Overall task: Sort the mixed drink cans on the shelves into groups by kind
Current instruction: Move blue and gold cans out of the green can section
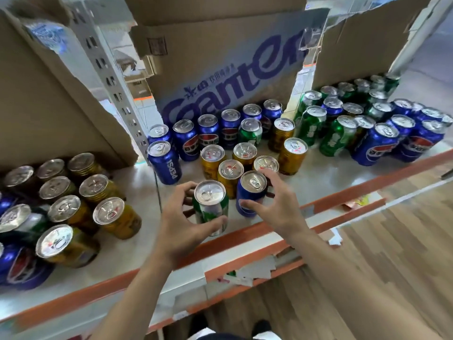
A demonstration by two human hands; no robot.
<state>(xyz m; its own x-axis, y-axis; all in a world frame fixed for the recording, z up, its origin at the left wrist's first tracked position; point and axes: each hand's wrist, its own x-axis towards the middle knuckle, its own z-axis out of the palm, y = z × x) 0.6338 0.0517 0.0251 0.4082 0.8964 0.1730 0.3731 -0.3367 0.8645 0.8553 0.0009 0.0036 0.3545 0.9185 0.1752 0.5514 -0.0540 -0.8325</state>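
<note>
1. White glossy shelf [331,173] with orange edging runs under a cardboard box [220,69] printed "Ganten".
2. Before that box, our left hand [188,224] grips a shiny green can [210,209].
3. Also before it, our right hand [274,204] curls round a blue can [250,192]; a second can [165,165] reads "PEPSI".

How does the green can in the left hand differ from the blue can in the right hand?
The green can is green and white; the blue can is blue. The green can stands nearer the shelf edge; the blue can sits further back, against the gold cans. Both stand upright with silver tops and unopened tabs, one gripped by the left hand, the other by the right hand.
</note>
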